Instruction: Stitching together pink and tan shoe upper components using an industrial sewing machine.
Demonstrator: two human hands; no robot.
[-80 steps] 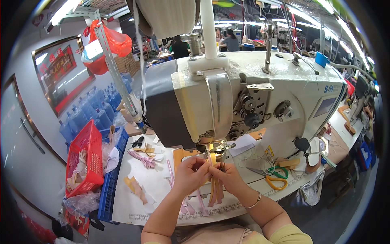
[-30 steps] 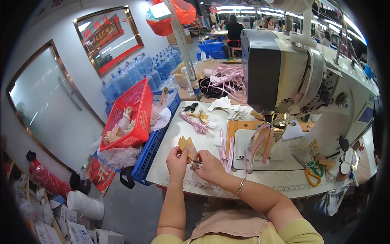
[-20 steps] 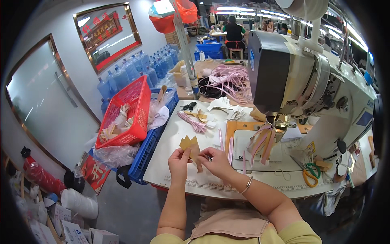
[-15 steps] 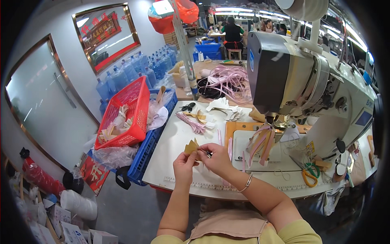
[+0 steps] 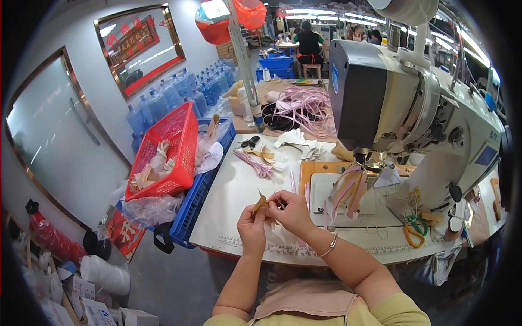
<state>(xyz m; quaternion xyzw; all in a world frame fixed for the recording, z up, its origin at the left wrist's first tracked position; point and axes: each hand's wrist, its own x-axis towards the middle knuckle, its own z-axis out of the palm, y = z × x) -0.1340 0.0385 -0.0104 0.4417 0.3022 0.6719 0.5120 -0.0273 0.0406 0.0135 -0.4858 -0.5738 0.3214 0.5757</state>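
Note:
A small tan piece of leather-like material [image 5: 260,203] is pinched between the fingertips of my left hand [image 5: 252,231], above the white tabletop [image 5: 217,209]. My right hand [image 5: 292,213] meets it from the right, its fingers closed at the edge of the piece. Something small and dark shows within the right fingers, too little to name. Beyond my hands lie a bundle of pink strips [image 5: 255,164], black-handled scissors [image 5: 250,142] and a stack of white cut pieces [image 5: 299,142]. Pink and tan strips [image 5: 352,190] hang at the sewing machine's needle area.
The sewing machine [image 5: 375,92] stands at the right, with yellow-and-green-handled scissors [image 5: 414,237] near the front edge. A red basket [image 5: 163,146] of cut pieces tilts over a blue crate [image 5: 202,198] at the left. A pile of pink ribbon [image 5: 307,106] lies at the back.
The tan piece has turned and folded, showing narrower between my fingers. My left hand has shifted slightly right, nearer the right one.

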